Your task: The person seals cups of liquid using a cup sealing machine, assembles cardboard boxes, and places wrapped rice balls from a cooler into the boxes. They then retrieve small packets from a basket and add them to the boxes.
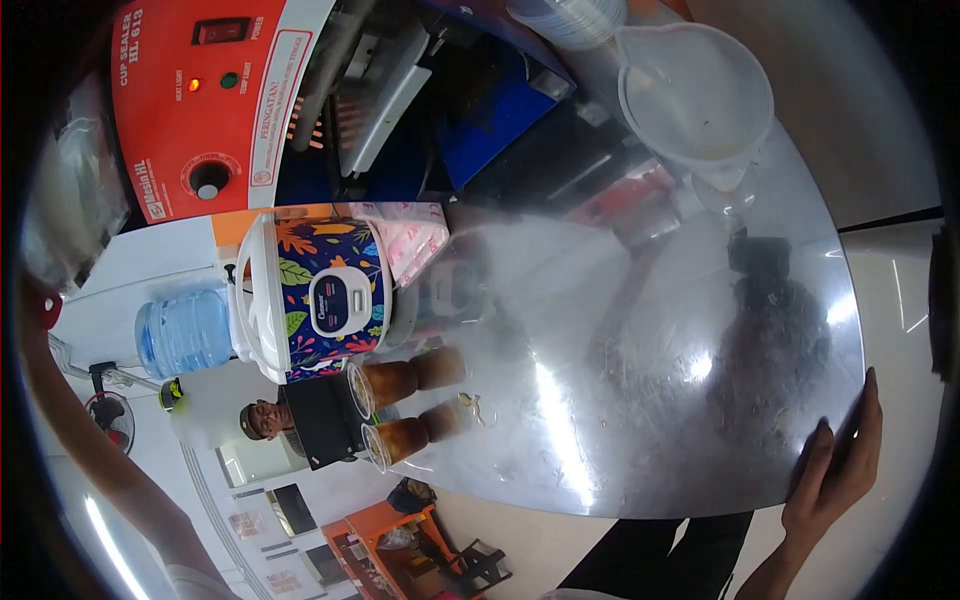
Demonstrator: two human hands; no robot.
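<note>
The whole view lies sideways. My left arm stretches up the left side, and my left hand (38, 305) is in the dark edge of the view, close to clear plastic bags (75, 200) above the red cup sealer (165, 75); its fingers are hidden. A small red thing shows beside that hand. My right hand (840, 465) rests at the rim of the shiny metal table (650, 400), thumb and fingers apart and stretched along the edge. Two clear cups of brown drink (390, 385) (402, 438) stand on the table, away from both hands.
A rice cooker (305, 250) with a leaf pattern stands between the sealer and the cups. A translucent jug (700, 95) and a stack of clear plastic cups (572, 22) are at the top. Behind are a water bottle (185, 333), a fan (108, 420) and an orange shelf (370, 530).
</note>
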